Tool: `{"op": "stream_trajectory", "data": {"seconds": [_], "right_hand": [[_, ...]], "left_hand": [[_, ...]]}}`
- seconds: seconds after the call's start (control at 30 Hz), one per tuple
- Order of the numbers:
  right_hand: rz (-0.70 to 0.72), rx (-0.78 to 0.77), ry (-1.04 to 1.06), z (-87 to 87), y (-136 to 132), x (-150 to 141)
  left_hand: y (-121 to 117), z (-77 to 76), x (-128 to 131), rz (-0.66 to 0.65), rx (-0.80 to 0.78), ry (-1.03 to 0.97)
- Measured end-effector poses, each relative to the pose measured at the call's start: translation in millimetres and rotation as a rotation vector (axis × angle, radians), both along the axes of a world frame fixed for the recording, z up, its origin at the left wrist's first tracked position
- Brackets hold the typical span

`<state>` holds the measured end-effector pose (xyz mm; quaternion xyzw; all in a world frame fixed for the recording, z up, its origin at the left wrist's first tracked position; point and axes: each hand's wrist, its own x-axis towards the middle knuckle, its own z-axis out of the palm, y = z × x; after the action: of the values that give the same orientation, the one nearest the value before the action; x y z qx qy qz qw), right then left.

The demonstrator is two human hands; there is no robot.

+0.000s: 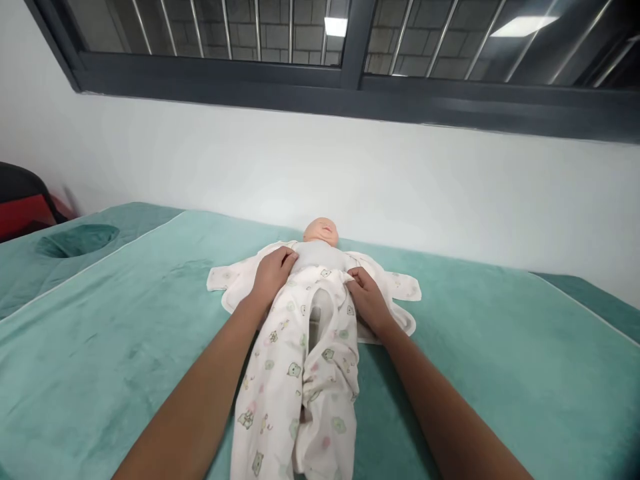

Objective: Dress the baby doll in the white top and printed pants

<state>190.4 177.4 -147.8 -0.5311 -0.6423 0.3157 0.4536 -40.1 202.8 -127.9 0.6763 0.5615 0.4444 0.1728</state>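
Note:
A baby doll (321, 231) lies on its back with its head toward the wall. Printed baby pants (280, 373) cover its legs and reach its waist, with an opening at the crotch. My left hand (274, 272) is closed at the left side of the waistband, its fingertips beside the pale undershirt (316, 255). On the other side my right hand (369, 298) pinches the waistband's right edge. Under the doll a white baby jacket (240, 275) lies spread open, sleeves out to both sides.
A green sheet (125, 320) covers the bed, with a round hollow (77, 240) at the far left. Behind stands a white wall (200, 160) below a dark-framed window (320, 87) with bars. A red and black object (25, 207) is at the left edge.

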Motion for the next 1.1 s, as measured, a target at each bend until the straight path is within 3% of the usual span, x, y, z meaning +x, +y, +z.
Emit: {"op": "stream_trajectory", "data": {"seconds": [0.13,0.23,0.43,0.5,0.63,0.7,0.83,1.1], "right_hand": [[0.029,0.131,0.007,1.7,-6,1],[0.083,0.215,0.014,2.2,-4,3],[0.133,0.185,0.076,10.1,-7,6],[0.110,0.176,0.079,14.3,-10,4],[0.147,0.163,0.007,23.2,-18,-5],[0.198,0.180,-0.040,28.9,-23,-9],[0.213,0.185,-0.078,40.3,-31,-18],[0.195,0.120,-0.122,47.9,-33,-27]], "left_hand": [[-14,-5.0,3,-0.029,0.028,-0.097],[-26,0.2,-1,-0.202,0.057,-0.112],[-35,16.1,-12,-0.453,-0.099,0.019],[-37,15.0,-10,-0.443,-0.043,0.041],[-40,4.1,-1,-0.240,0.227,0.108],[-41,0.2,3,-0.168,0.280,0.140],[-44,4.5,6,-0.156,0.186,0.054],[-55,21.7,15,-0.342,0.021,-0.185]]}}
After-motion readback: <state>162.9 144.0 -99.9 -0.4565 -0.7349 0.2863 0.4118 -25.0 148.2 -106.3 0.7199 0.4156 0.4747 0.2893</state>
